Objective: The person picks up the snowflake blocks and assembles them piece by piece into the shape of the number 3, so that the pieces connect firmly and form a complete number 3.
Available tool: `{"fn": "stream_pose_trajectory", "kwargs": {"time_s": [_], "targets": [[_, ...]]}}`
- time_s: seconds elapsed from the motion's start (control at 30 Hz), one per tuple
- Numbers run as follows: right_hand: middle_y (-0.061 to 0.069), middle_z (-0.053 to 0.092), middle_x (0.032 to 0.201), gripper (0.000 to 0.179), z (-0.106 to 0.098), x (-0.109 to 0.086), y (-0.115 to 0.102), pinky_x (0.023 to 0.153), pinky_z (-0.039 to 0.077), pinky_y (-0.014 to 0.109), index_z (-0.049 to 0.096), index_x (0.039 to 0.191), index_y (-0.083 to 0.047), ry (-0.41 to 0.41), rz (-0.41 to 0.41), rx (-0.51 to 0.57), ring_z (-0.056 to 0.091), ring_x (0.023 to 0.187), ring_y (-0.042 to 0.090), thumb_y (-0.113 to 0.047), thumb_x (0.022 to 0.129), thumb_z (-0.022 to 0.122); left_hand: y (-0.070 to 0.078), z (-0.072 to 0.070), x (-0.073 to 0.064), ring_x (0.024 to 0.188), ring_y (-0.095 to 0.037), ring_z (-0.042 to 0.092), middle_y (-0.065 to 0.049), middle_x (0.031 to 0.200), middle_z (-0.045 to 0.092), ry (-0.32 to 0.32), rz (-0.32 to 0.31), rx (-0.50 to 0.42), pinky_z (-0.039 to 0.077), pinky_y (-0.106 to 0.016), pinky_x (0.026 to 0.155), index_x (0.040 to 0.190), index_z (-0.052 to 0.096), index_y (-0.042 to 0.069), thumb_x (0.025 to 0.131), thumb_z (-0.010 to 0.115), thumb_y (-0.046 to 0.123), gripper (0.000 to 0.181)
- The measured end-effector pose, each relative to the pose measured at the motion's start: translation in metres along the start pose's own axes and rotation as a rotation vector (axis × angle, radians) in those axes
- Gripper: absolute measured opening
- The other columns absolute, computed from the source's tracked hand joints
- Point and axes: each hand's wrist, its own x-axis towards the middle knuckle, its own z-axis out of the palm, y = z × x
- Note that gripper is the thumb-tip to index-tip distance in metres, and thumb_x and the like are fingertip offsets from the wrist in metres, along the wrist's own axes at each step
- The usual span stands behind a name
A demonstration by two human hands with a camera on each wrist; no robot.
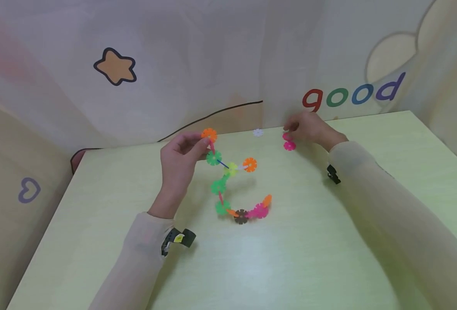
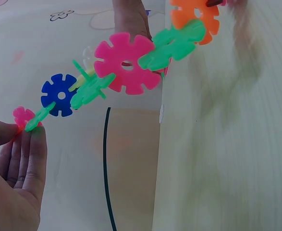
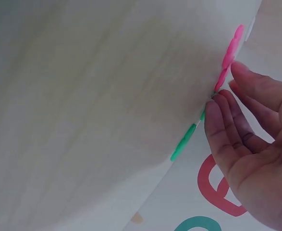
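Observation:
A chain of notched plastic snowflake discs in green, orange, yellow, pink and brown hangs in a curve above the table. My left hand pinches its upper end beside an orange disc. In the left wrist view, thumb and fingers hold a small pink disc and a green disc, with a blue disc further along. At the table's back edge, my right hand reaches to two pink discs, fingertips right beside them. The right wrist view adds a green disc close by.
A pale white disc lies at the back edge, between the hands. The light wooden table meets a printed curtain behind and at the left. Both wrists wear dark strapped devices.

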Motion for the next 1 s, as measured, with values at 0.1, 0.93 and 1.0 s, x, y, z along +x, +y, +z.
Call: {"fn": "stream_pose_trajectory", "kwargs": {"time_s": [0.1,0.93,1.0], "targets": [[0.024,0.067,0.117,0.031,-0.001,-0.001,-0.001,0.096,0.056,0.053,0.071,0.124,0.003,-0.015,0.002,-0.031,0.058,0.11,0.041,-0.009,0.096,0.078,0.001,0.0,0.001,0.077,-0.017,0.075,-0.005,0.093,0.076,-0.005,0.003,-0.002,0.065,-0.034,0.078,0.109,0.073,-0.005,0.097,0.077,0.001,0.014],[0.009,0.074,0.109,0.019,0.005,-0.035,-0.075,0.089,0.06,0.039,0.074,0.12,-0.006,0.135,-0.293,0.303,0.07,0.099,0.027,-0.01,0.102,0.073,0.002,0.001,0.0,0.079,-0.018,0.076,-0.007,0.097,0.077,-0.017,0.017,0.037,0.065,-0.034,0.078,0.113,0.073,-0.005,0.098,0.075,0.002,0.016],[0.007,0.075,0.106,0.017,0.006,-0.041,-0.086,0.085,0.06,0.035,0.075,0.118,-0.007,0.171,-0.343,0.364,0.071,0.096,0.028,-0.01,0.101,0.075,0.002,0.001,0.0,0.079,-0.018,0.075,-0.007,0.097,0.076,-0.017,0.015,0.038,0.065,-0.033,0.078,0.113,0.073,-0.005,0.099,0.075,0.002,0.016]]}}
